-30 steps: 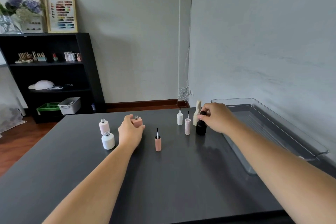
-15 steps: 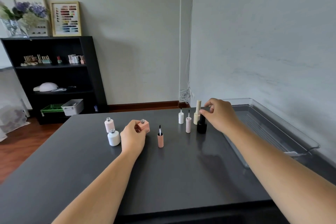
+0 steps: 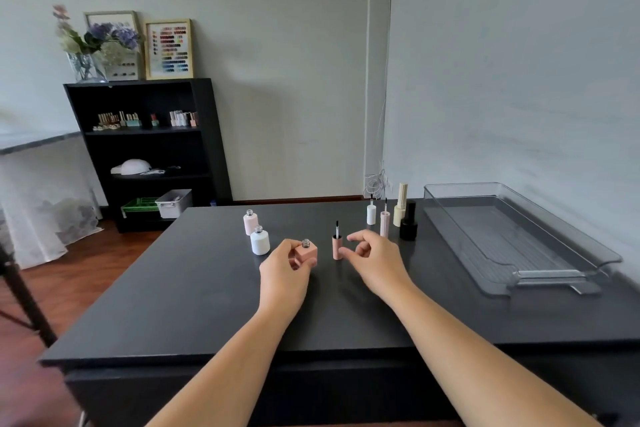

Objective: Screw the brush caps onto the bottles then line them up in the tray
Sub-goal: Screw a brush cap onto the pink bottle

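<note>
Fingers of left hand (image 3: 282, 267) grip pink bottle (image 3: 306, 253); right hand (image 3: 372, 258), fingers open, nears light, tippy cap (image 3: 337, 246) — likely pinch its base.

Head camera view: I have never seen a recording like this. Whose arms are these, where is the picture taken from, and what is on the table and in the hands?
There is no machine here: a person wears a wide-angle camera on the head, looking forward and down at their own bare arms.

The left hand has its grip on a square pink uncapped bottle. The right hand is empty, fingers open, reaching at the pink brush cap standing bristles-up.

On the dark table also stand a round white uncapped bottle, a pale pink uncapped bottle, a white brush cap, a pale pink brush cap, a capped cream bottle and a capped black bottle. The clear plastic tray holds nothing yet.
</note>
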The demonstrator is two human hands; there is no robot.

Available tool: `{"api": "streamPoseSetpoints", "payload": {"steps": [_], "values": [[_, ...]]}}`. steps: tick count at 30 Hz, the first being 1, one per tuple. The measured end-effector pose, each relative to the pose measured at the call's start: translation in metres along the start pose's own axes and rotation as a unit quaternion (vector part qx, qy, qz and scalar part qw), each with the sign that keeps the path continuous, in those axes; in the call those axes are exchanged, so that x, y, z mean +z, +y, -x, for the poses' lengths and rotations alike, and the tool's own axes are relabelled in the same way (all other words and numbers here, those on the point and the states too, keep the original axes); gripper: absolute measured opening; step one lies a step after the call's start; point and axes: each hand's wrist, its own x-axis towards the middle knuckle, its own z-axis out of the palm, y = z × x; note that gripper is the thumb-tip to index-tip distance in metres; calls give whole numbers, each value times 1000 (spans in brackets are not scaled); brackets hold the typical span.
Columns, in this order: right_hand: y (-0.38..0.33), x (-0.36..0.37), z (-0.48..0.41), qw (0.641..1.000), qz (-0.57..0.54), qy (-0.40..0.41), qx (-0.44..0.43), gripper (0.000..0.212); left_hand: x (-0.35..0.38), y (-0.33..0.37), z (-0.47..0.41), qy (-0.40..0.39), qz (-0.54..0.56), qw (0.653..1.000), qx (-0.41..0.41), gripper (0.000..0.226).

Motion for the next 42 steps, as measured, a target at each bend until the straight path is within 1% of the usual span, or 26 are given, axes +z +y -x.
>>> {"api": "streamPoseSetpoints", "payload": {"steps": [3,6,9,13,15,18,22,24,26,33,42], "values": [[-1,11,-4,1000,-10,3,21,35,-2,-2,3,1,3,1000,1,19],[-3,17,-9,1000,-7,-6,25,36,-2,-3,2,-3,-1,1000,4,20],[-3,20,-12,1000,4,-10,27,27,-1,-5,0,-3,0,1000,5,19],[-1,19,-9,1000,-16,5,16,12,-2,-5,0,-8,-9,1000,8,24],[-1,17,-4,999,-42,19,7,8,-2,-6,0,-8,-7,1000,7,25],[-2,14,6,995,-94,27,10,15,-3,-8,0,-7,7,1000,1,28],[-4,6,21,981,-195,-12,9,14,-2,-8,1,-21,10,1000,17,27],[-6,-1,28,977,-214,-10,4,15,-1,-9,3,-35,1,999,33,26],[-5,-6,31,976,-219,2,-2,10,-2,-9,3,-42,-6,998,46,25],[-6,-9,33,978,-207,25,11,10,-2,-10,2,-50,-17,996,72,27],[-3,-7,32,981,-192,22,-5,12,-2,-10,1,-55,-41,994,90,31]]}}
